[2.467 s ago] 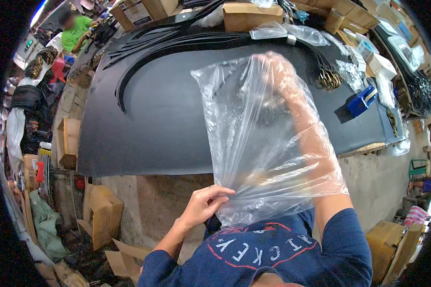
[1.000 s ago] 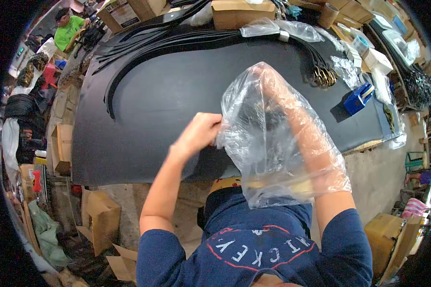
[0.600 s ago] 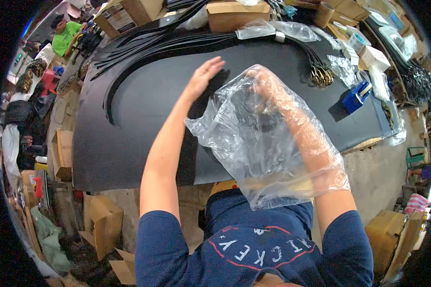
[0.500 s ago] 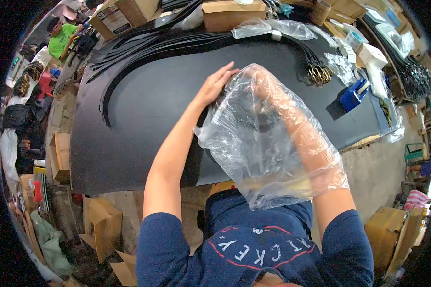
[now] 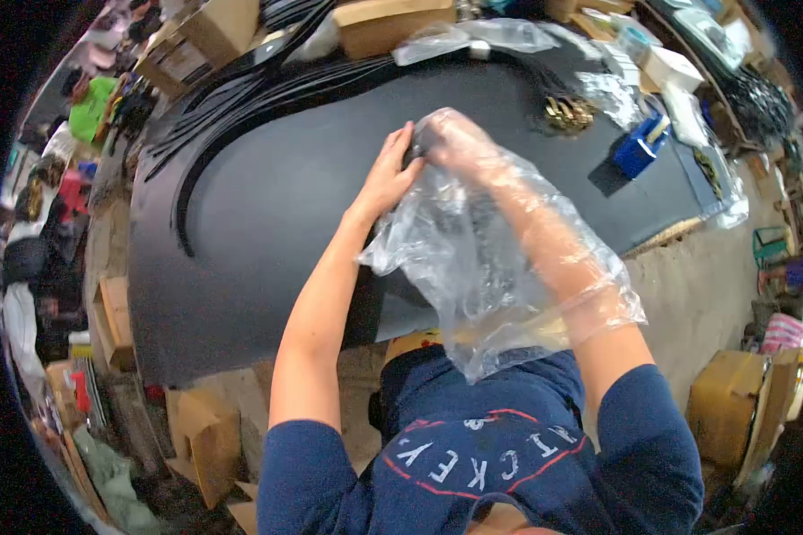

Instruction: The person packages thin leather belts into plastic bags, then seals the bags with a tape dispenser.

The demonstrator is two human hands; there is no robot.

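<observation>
A large clear plastic bag [image 5: 482, 241] is drawn over my right arm, its mouth near my elbow. Inside its far end is my right hand [image 5: 455, 143], blurred by motion and seen through the wrinkled film, so I cannot tell how its fingers are set. My left hand [image 5: 391, 174] lies against the outside of the bag's far corner, fingers stretched out and the thumb apart. Both hands are over the black tabletop [image 5: 268, 196].
Long black straps [image 5: 241, 116] curve along the back of the table, ending in a bunch of brass-coloured buckles [image 5: 568, 114]. Another clear bag [image 5: 433, 43] lies across them. A blue holder [image 5: 638, 150] stands at the right. Cardboard boxes [image 5: 393, 27] line the back; a person in green [image 5: 92, 109] is far left.
My left hand has shifted slightly, its thumb now apart from the fingers. My right hand has moved a little to the left inside the bag. The whole view has shifted slightly.
</observation>
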